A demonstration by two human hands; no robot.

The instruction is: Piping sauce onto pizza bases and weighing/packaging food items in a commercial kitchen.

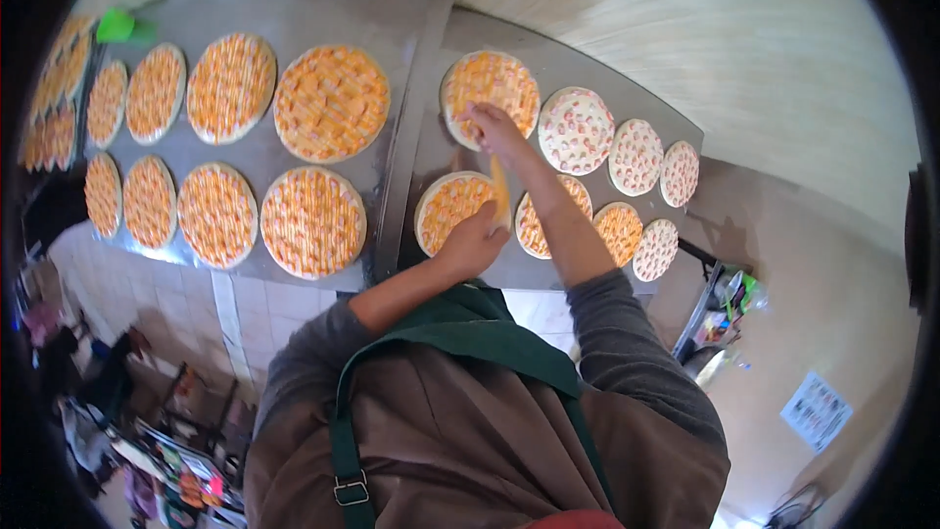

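Observation:
My left hand (476, 240) is closed round a long, flat yellow-orange piece (500, 191) that points away from me; its exact kind is unclear. This hand sits at the edge of a near pizza (452, 204) topped with orange bits. My right hand (495, 130) reaches over the far pizza (490, 78), fingers pinched together above its lower part. What it holds, if anything, is too small to make out. That far pizza bears an orange-yellow topping. Beside it on the right lies a pale pizza (577, 131) with reddish pieces on white.
Several orange-topped pizzas (332, 104) stand in two rows on the left metal table (392, 10). Paler pizzas (636, 157) continue on the right-hand table. A raised metal seam (411, 122) parts the tables. A green container (116, 25) is at far left; a cluttered shelf (720, 318) stands right.

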